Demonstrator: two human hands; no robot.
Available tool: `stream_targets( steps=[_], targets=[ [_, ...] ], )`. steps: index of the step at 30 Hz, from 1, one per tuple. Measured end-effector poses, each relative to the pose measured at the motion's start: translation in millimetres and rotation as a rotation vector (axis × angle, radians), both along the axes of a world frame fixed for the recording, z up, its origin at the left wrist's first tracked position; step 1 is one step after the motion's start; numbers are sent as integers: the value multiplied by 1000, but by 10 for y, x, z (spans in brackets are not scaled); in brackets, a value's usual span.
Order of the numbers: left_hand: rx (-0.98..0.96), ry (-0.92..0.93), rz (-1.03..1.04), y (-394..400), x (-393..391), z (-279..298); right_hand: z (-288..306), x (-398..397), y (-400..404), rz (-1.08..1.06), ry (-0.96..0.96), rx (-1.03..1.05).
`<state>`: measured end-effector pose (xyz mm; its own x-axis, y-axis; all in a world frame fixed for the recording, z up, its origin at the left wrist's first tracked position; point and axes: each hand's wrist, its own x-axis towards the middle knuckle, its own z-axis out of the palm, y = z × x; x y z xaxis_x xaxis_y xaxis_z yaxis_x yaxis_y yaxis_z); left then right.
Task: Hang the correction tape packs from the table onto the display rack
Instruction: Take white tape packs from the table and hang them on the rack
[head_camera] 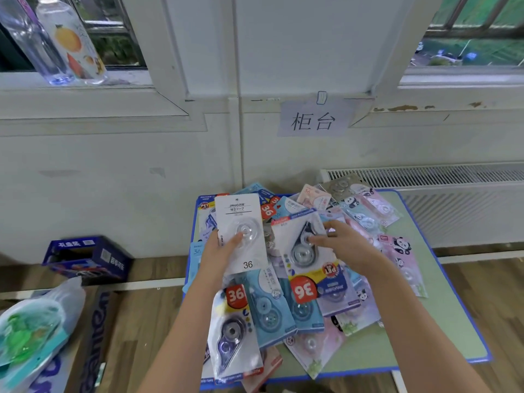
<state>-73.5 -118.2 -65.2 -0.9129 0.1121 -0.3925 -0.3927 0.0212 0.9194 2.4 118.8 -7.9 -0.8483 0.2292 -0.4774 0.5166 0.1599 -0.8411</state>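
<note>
Head view: green tabletop with blue edging (442, 321) carries a loose heap of carded correction tape packs (300, 293), overlapping at all angles, so single packs must be picked off the top. Left hand (224, 251) holds a white-carded pack with a clear round dispenser (241, 236) upright above the heap, thumb across the front, fingers hidden behind the card; the grip is closed on it, likely parked there to free the other hand. Right hand (337, 242) reaches over the heap's middle, forearm stretched forward, fingertips pinching a white pack with a grey dispenser and a red "36" sticker (303, 251) near the blister, one edge tilted up, seemingly being lifted off the pile. No display rack is in view. On the floor to the left sit a dark blue cardboard box (88, 259) and a plastic bag (31, 330).
</note>
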Motion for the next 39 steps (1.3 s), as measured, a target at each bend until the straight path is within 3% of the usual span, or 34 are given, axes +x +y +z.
stream_targets(
  steps=[5, 10, 15, 20, 24, 28, 32, 36, 39],
  targets=[
    [110, -37, -92, 127, 164, 201, 149, -63, -213, -256, 235, -509],
    [301, -94, -151, 86, 298, 307, 40, -140, -458, -520, 288, -518],
    [208, -34, -188, -1, 333, 246, -105, -73, -636, -657, 259, -641],
    [159, -19, -265, -160, 294, 289, -70, 124, -565, -585, 295, -566],
    [89, 39, -376, -291, 233, 381, 180, 222, -311, -443, 318, -317],
    [48, 93, -443, -203, 255, 484, 430, 341, -194, -110, 250, -147],
    [136, 109, -452, 70, 449, 582, 488, 624, -198, 174, 92, 45],
    [159, 127, -471, 424, 761, 681, 394, 1086, -140, 268, 37, 229],
    [129, 158, -549, 742, 1063, 740, 401, 1573, -9, 202, 62, 289]
  ],
)
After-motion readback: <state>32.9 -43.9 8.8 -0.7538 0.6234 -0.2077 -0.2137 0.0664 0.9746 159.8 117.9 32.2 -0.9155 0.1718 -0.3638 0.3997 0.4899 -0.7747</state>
